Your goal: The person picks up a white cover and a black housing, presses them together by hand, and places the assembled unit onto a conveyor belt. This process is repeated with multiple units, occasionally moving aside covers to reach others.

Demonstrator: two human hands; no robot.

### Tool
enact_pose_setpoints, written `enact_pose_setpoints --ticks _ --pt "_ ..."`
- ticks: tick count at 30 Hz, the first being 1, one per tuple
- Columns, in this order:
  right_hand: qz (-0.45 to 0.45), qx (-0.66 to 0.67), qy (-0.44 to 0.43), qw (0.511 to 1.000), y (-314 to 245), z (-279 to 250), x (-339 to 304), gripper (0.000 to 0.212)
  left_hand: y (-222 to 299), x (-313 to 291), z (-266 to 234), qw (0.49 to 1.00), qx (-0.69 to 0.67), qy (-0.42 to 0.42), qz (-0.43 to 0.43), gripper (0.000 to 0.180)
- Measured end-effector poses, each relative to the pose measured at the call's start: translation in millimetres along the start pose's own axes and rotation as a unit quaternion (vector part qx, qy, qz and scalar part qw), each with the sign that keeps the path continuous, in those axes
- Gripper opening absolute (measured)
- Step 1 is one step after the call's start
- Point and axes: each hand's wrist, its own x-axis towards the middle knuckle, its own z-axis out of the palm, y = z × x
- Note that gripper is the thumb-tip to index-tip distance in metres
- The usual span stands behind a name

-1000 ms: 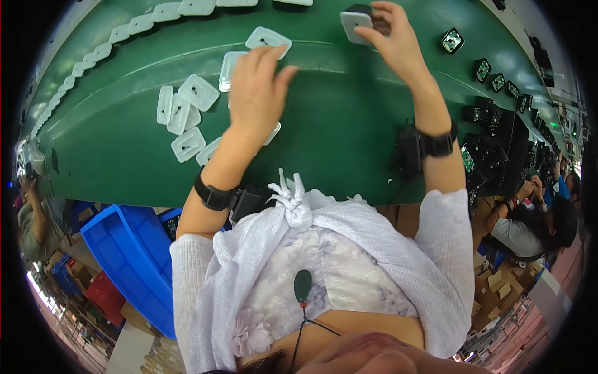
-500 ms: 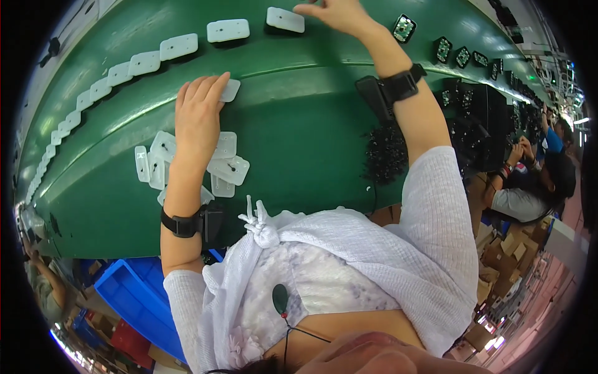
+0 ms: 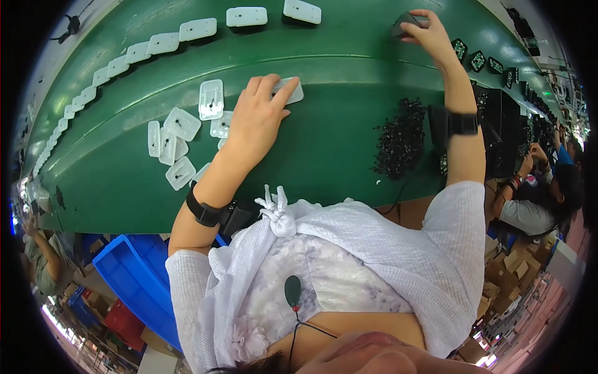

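My left hand [image 3: 256, 118] reaches over the middle of the green bench, its fingers on a white plastic cover [image 3: 293, 91] that is partly hidden beneath them. At the far side, my right hand [image 3: 430, 36] grips a small dark case [image 3: 404, 25] between thumb and fingers; its inside does not show. Several loose white covers [image 3: 182, 124] lie scattered to the left of my left forearm, some overlapping. Along the far edge runs a curved row of white covers [image 3: 246, 17], the closest of them between my two hands.
Open dark cases with green circuit boards [image 3: 478, 60] line up at the right. A heap of small black parts [image 3: 400, 140] lies by a black box [image 3: 501, 124]. A blue bin [image 3: 134, 268] stands below the bench at left. Other people sit at both ends.
My left hand has moved right with the white cover. My right hand has left the row of white covers, moved right and taken hold of a dark case. The view has shifted slightly.
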Motion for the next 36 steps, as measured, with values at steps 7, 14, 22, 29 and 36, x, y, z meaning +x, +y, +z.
enact_pose_setpoints --ticks 7,14,22,29,36 --pt "-0.227 -0.079 -0.045 0.97 -38.0 83.8 -147.7 0.042 2.5 -1.5 1.2 0.999 0.027 0.038 0.014 0.065" --pt "-0.305 -0.233 0.014 0.923 -42.7 91.8 -172.7 0.04 12.4 -12.7 8.0 0.995 -0.101 -0.006 0.011 0.062" --pt "-0.195 -0.086 -0.002 0.977 -39.0 91.7 -175.6 0.043 1.5 -7.3 -3.7 0.946 0.115 -0.125 0.276 0.045" --pt "-0.1 0.19 0.003 0.977 -30.6 86.0 -201.9 0.043 0.0 -4.3 -15.1 0.919 0.158 -0.194 0.305 0.056" --pt "-0.079 0.214 0.006 0.974 -29.7 98.7 -215.2 0.044 -20.6 5.6 -20.1 0.923 0.227 -0.162 0.265 0.066"
